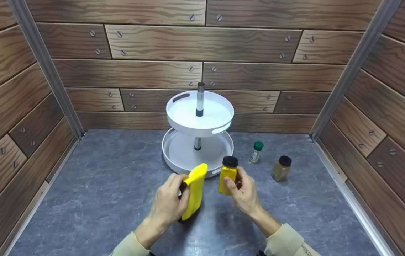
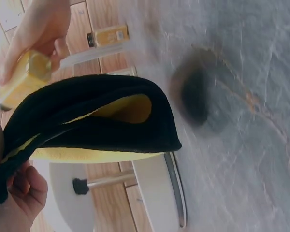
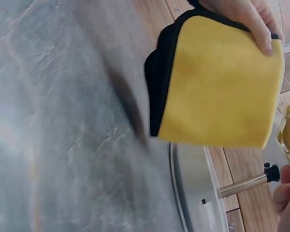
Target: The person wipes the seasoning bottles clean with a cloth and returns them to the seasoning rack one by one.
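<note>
The two-tier tray [image 1: 183,113] looks like smooth, glossy plastic, its central post [image 1: 200,101] shiny metal. In front of the tray, the folded cloth [image 3: 217,92] is matt, soft fabric with a fine-textured yellow face. The yellow bottle [image 1: 228,172], before the tray's right side, has glossy, smooth walls and a plastic-looking cap [image 1: 230,161]. Right of the tray, the green-capped jar [image 1: 255,156] and the black-capped jar [image 1: 280,172] look smooth and see-through, glass or plastic (I cannot tell which). Beneath the tray, the tabletop [image 1: 110,185] is stone-patterned with a faint sheen; behind the tray, the wall [image 1: 188,42] shows wood grain, between dull metal rails [image 1: 352,69].
</note>
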